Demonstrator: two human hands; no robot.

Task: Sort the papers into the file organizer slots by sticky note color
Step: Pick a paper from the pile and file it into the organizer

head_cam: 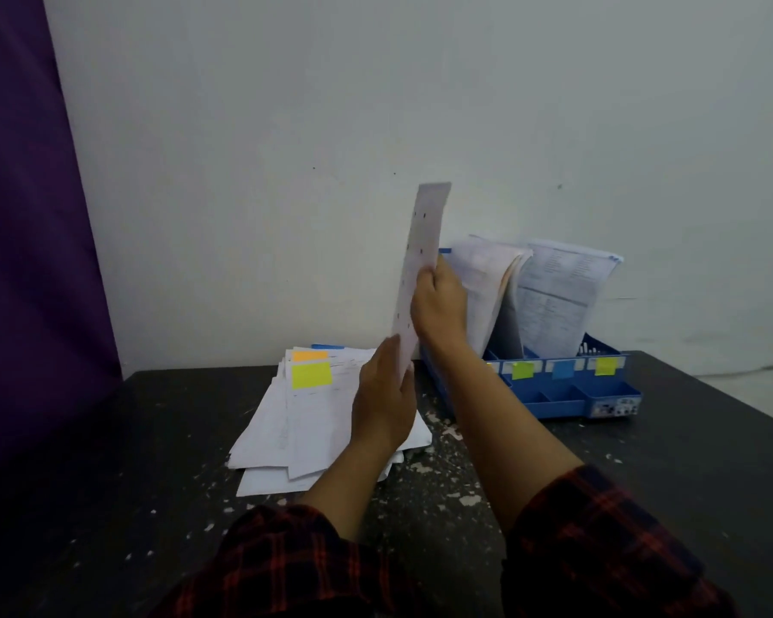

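While both hands grip an upright sheet [420, 260], left hand [384, 399] low, right hand [438, 305] higher, beside blue organizer [599, 394]

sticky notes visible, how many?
5. Two on the loose paper pile: orange above yellow-green. Three on the blue organizer's front: green, blue, yellow. Any on the held sheet are hidden.

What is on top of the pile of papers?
A green-yellow sticky note and an orange one sit on the paper pile. The left hand hides part.
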